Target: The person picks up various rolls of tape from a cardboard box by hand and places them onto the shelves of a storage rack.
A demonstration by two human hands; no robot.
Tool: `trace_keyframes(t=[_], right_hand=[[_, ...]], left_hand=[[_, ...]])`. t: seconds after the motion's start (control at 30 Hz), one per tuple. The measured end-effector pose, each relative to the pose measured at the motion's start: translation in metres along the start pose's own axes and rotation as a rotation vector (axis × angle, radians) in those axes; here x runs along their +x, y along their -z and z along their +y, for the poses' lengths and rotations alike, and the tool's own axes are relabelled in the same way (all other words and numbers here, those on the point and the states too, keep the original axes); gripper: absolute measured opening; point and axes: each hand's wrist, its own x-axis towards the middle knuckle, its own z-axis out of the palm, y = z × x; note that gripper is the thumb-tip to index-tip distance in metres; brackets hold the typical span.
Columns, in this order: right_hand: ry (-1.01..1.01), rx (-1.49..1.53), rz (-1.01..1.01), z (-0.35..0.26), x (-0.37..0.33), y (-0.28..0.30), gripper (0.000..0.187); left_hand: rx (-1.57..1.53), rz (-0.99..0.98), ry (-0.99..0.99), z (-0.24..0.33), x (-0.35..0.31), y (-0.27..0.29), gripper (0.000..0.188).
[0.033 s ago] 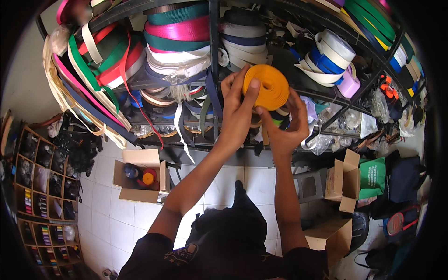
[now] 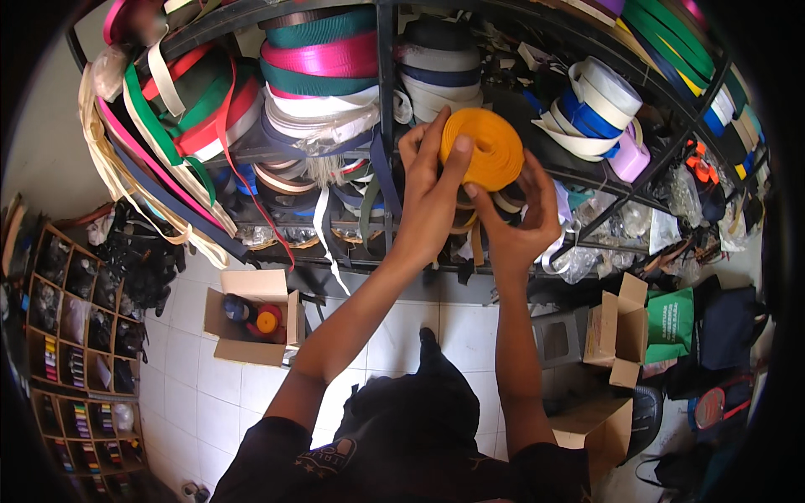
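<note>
A roll of yellow-orange webbing [image 2: 501, 173] is held up between my two hands, in front of the shelves. Its flat coiled side with the small centre hole faces me. My left hand [image 2: 429, 189] grips the left edge, thumb across the coil's face and fingers behind. At the lower right edge, my right hand [image 2: 521, 226] has its thumb against the rim and its fingers curved up the right side. The backs of the fingers' contact points are partly hidden by the roll.
A black metal shelf rack [image 2: 386, 92] carries stacked webbing rolls [image 2: 319, 54], with blue and white rolls [image 2: 591, 109] at right. Loose straps hang at left. An open carton [image 2: 251, 327] stands on the tiled floor, another carton [image 2: 616, 327] at right. A compartment shelf [image 2: 84, 335] stands far left.
The webbing roll has shifted slightly to the right and tilted a little, with both hands moving along with it. The grip looks the same.
</note>
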Motion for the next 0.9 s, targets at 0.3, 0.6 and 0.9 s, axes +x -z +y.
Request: trace_keyframes(t=[0.3, 0.6, 0.9], right_hand=[[0.011, 0.209, 0.080, 0.062, 0.131, -0.051, 0.053], [-0.034, 0.264, -0.135, 0.105, 0.188, -0.094, 0.052], [-0.055, 0.352, -0.211, 0.115, 0.189, -0.110, 0.053]], left_hand=[[0.271, 0.081, -0.476, -0.006, 0.107, -0.025, 0.045], [0.628, 0.423, -0.518, -0.038, 0.167, -0.027, 0.048], [0.670, 0.461, -0.446, -0.039, 0.172, -0.023, 0.049]])
